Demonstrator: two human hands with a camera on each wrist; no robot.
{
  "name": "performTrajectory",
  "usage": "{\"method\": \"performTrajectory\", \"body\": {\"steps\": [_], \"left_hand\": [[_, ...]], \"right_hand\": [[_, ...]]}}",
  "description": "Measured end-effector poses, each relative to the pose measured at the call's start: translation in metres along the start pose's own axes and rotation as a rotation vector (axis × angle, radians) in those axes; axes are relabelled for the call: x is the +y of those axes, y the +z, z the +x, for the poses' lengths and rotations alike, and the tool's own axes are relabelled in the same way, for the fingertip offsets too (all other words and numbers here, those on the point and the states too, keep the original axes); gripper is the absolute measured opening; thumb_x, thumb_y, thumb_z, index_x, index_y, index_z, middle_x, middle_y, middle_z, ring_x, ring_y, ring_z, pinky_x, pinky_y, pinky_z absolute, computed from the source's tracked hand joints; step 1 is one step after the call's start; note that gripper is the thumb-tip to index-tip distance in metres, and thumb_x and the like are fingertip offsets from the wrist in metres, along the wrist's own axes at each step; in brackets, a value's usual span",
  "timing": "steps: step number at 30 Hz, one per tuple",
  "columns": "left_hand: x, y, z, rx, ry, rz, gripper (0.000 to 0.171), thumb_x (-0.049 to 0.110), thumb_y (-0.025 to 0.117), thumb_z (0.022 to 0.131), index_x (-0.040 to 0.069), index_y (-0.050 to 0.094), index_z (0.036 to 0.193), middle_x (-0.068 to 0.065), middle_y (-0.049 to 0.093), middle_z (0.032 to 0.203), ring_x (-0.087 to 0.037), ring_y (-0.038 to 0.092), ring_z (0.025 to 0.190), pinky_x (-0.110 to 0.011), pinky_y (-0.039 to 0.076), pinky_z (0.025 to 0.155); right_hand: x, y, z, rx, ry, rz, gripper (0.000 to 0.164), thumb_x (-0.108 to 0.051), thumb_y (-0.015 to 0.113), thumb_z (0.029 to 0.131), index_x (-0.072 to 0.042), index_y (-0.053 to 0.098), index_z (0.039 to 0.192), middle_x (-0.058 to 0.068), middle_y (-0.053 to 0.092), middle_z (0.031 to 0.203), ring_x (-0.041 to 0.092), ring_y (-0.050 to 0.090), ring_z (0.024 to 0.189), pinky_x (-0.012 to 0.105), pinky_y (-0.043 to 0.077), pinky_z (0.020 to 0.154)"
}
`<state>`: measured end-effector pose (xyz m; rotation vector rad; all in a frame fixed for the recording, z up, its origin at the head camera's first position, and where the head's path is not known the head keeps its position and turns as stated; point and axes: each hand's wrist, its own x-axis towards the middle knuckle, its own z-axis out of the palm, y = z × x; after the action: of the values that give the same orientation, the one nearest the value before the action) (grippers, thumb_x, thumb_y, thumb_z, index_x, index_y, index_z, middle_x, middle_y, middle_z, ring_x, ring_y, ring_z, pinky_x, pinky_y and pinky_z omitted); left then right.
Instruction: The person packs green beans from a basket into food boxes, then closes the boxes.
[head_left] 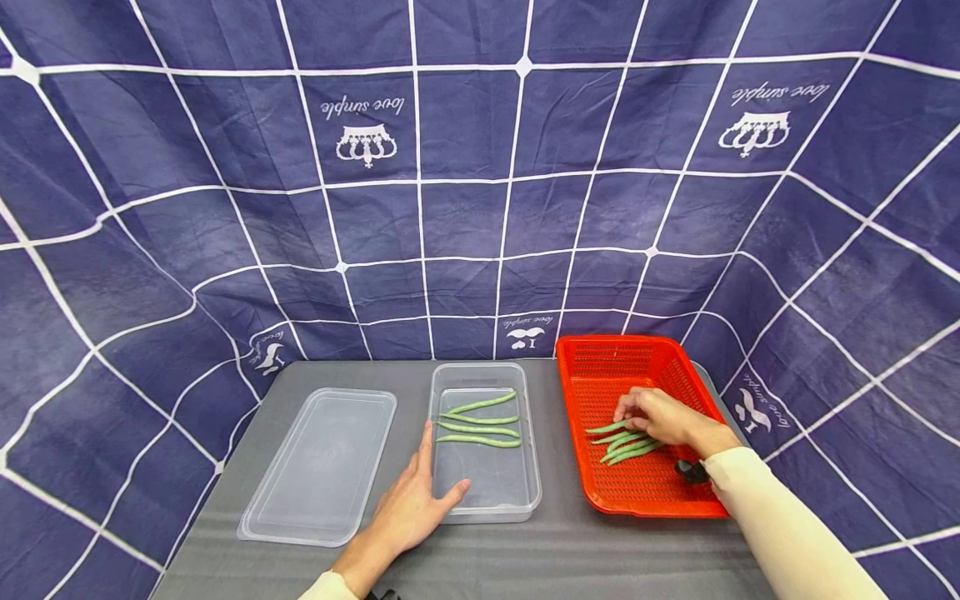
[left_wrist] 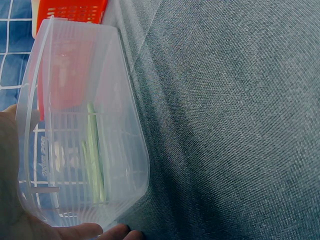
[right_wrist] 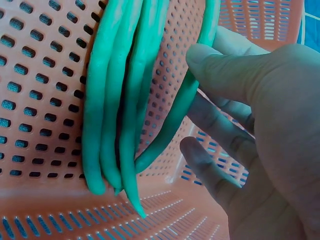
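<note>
In the red basket (head_left: 637, 492), my right hand (head_left: 654, 414) pinches one green bean (right_wrist: 172, 117) between thumb and fingers. Several other green beans (right_wrist: 112, 100) lie side by side on the basket floor, close to that hand. My left hand (head_left: 411, 504) rests against the left side and near corner of a clear plastic container (head_left: 487, 492), its fingers straight and its thumb spread over the near end. Inside the container, several green beans (head_left: 480, 429) lie crosswise in the far half, spaced slightly apart.
A translucent lid (head_left: 318, 467) lies flat on the grey tabletop (head_left: 570, 550), left of the container. Blue curtain cloth (head_left: 465, 217) with white grid lines hangs behind the table and on both sides. The basket stands to the right of the container, with a gap between.
</note>
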<state>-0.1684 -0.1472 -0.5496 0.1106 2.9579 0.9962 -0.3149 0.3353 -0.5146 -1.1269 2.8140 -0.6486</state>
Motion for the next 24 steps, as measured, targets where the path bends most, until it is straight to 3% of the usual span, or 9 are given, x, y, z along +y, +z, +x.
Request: {"method": "performTrajectory", "body": {"steps": [7,24], "left_hand": [[0.000,0.000,0.000,0.000,0.001,-0.002,0.122,0.064,0.081,0.103,0.018,0.008,0.189,-0.026,0.060,0.170,-0.054,0.072,0.140,-0.070,0.064,0.095],[0.000,0.000,0.001,-0.007,-0.004,-0.009,0.122,0.064,0.082,0.103,0.018,0.008,0.189,-0.028,0.058,0.172,-0.055,0.070,0.143,-0.072,0.063,0.100]], "right_hand": [[-0.001,-0.003,0.001,0.028,-0.029,-0.022,0.027,0.005,0.086,0.095,-0.020,0.081,0.103,0.007,0.075,0.096,0.004,0.064,0.090,0.030,0.056,0.082],[-0.013,-0.010,0.007,0.127,-0.117,-0.079,0.025,0.004,0.087,0.098,-0.020,0.083,0.107,-0.007,0.076,0.102,0.009,0.068,0.092,0.034,0.060,0.083]]}}
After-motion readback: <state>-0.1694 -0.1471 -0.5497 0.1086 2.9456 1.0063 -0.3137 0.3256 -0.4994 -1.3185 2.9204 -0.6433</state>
